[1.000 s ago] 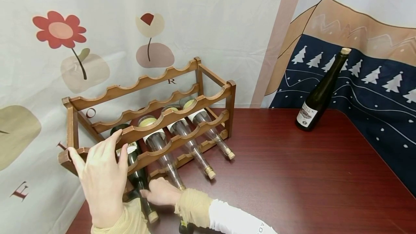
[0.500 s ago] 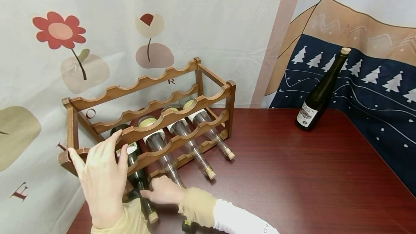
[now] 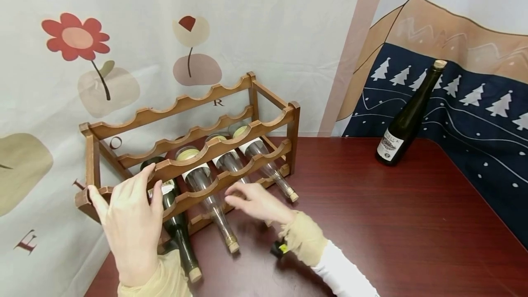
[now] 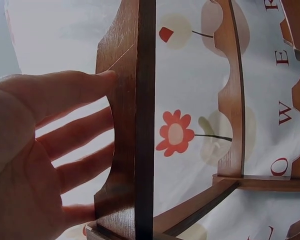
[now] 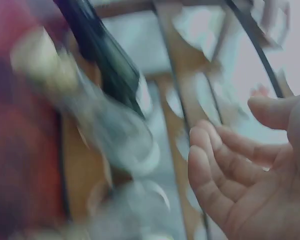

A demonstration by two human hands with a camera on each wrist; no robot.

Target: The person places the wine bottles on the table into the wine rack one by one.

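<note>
My left hand (image 3: 132,223) holds the upper front rail of a wooden wine rack (image 3: 218,147) near its left end. In the left wrist view the thumb lies on one face of the rail, with the other fingers behind it. A dark green wine bottle (image 3: 177,223) and several clear bottles lie in the lower row, corked necks toward me. My right hand (image 3: 260,203), fingers loosely curled and holding nothing, hovers in front of the rack; it covers part of a clear bottle's neck. The right wrist view is blurred, but that hand (image 5: 240,175) shows a bare palm.
A dark green bottle (image 3: 402,127) with a white label stands at the back right of the red-brown table (image 3: 371,223). Printed cloth (image 3: 280,35) hangs behind the rack. A small black thing with a yellow mark (image 3: 278,249) shows under the right wrist.
My right hand has left the dark green bottle's neck and moved up and to the right, past the first clear bottle. My left hand keeps its place on the rail.
</note>
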